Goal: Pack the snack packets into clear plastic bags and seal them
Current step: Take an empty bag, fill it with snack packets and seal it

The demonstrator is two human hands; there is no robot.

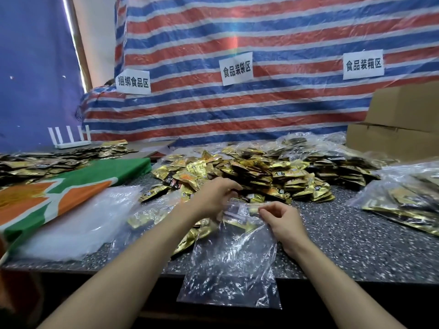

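A clear plastic bag (234, 262) hangs over the front edge of the speckled table (344, 245), its mouth held up between my hands. My right hand (282, 222) pinches the bag's upper right rim with curled fingers. My left hand (216, 198) is at the bag's mouth on the left with its fingers curled around gold and black snack packets (240, 198); the grip is partly blurred. A big heap of gold and black snack packets (249, 176) lies just behind my hands. More packets (187, 238) lie under the bag at its left.
Filled clear bags lie at the right (408, 205) and far back (308, 148). A stack of empty clear bags (78, 224) rests front left beside a green and orange cloth (71, 186). Cardboard boxes (399, 124) stand back right; a white router (71, 138) back left.
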